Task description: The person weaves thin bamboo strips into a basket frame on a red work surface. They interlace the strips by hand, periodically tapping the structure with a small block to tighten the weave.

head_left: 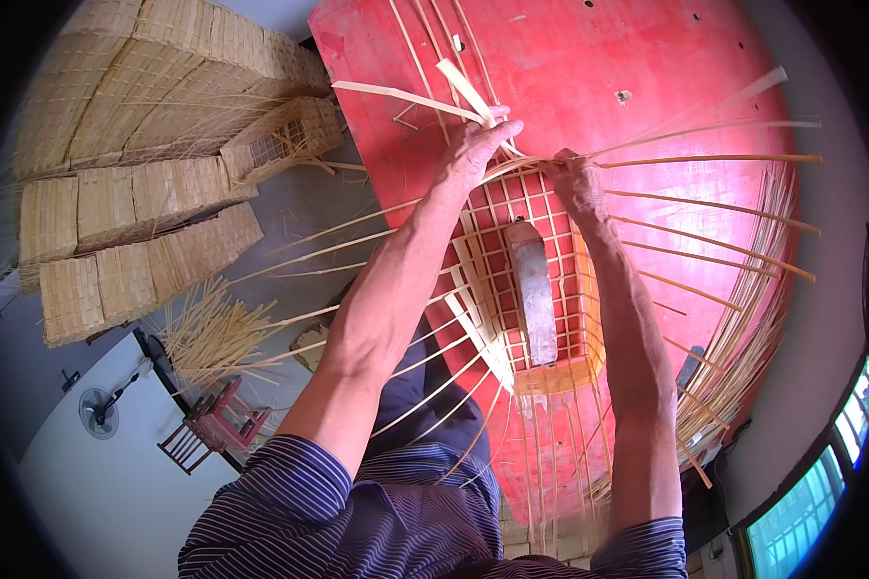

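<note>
A half-woven bamboo basket (589,333) lies on a red board, with an open-grid bottom and long loose strips sticking out on all sides. At its far left corner my left hand (475,150) is closed on pale flat bamboo strips (465,92), whose ends stick up past the fingers. My right hand (577,185) is closed at the far edge of the basket, pinching a bamboo strip by the bent rim strips; its fingertips are partly hidden. Inside the basket sits a curved grey block (534,299), resting on the grid.
The red board (570,58) carries a bundle of long thin strips (758,328) along its right side. Stacked finished baskets (145,203) stand at the left, above a pile of cut strips (217,333). Lower left are a small wooden chair (222,420) and a fan (98,410).
</note>
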Demonstrator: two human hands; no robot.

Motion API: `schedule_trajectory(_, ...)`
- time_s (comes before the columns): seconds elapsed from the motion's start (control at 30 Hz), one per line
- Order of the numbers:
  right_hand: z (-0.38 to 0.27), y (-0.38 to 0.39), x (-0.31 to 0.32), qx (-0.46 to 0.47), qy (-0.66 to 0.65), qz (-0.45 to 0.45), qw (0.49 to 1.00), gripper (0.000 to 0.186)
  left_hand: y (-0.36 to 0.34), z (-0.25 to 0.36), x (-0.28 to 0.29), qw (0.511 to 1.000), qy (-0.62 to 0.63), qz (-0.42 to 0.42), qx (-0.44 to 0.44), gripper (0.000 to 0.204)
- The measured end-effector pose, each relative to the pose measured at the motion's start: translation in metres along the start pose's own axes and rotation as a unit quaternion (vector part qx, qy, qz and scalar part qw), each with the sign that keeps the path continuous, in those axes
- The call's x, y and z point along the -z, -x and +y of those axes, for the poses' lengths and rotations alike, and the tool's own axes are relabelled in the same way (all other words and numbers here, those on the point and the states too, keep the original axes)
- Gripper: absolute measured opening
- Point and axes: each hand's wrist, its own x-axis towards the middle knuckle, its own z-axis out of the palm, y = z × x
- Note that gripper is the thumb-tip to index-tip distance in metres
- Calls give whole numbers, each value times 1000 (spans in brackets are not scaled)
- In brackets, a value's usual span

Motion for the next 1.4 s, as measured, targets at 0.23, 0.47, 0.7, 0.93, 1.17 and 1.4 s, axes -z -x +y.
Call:
schedule_trajectory(0.23, 3, -1, 2, -36, -28, -30, 999, 28, 7, 9, 2, 997, 4, -67, 34, 52)
schedule_trajectory(0.47, -13, 5, 13, -51, -36, -28, 998, 27, 27, 0, 0, 988, -129, 18, -84, 84)
schedule_trajectory(0.7, -4, 2, 8, -52, -55, -32, 997, 23, 49, -17, -22, 936, -231, 257, -72, 74)
schedule_trajectory(0.93, 7, -2, 1, -26, -31, -11, 999, 24, 70, -11, -51, 915, -234, 314, -95, 61)
schedule_trajectory(1.17, 0, 1, 5, -25, -26, -15, 999, 25, 88, -16, -80, 898, -261, 292, -199, 50)
schedule_trajectory(1.4, -14, 2, 8, -25, 4, -6, 1000, 27, 76, -11, -49, 807, -498, 83, -307, 46)
